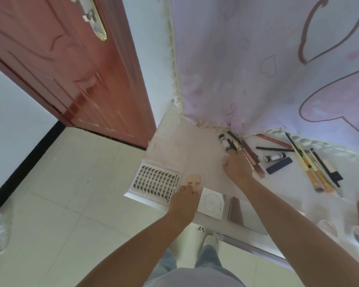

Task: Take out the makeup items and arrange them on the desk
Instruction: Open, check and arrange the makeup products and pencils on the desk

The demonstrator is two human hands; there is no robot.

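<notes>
**Small beige piece at the lash tray, tubes and pencils at the curtain**

The left hand point(183, 200) pinches a small beige block point(194, 180) w/ its fingers point(188, 188) at the near end. I judge it is a light, soft thing, prob. a sponge or a plastic cap; I cannot tell which. It needs only a light pinch at the sides, no force. It sits just beside the lash tray point(155, 182), at the tray's right edge, on the desk point(197, 146).

The lash tray is a flat white card w/ rows of dark lash clusters under a clear cover and "XOYO" printed at one side. I judge it stiff but thin and the cover slippery, so best to take it by the edges, not press on the top.

The right hand point(237, 169) is well right of the lash tray, near the curtain point(267, 69). Its fingers reach to a white tube w/ black cap point(224, 141); one finger lies on it, the rest are hidden, so I cannot tell if it is a real grip. The tube looks smooth and round, and it will prob. roll; take it at the middle.

Farther right of the lash tray lie brown pencils point(252, 157), a second white tube point(275, 157), a dark blue flat stick point(279, 165), and yellow-handled brushes point(311, 170). All thin, light and stiff; brush hairs are delicate, so hold by the handle.
</notes>
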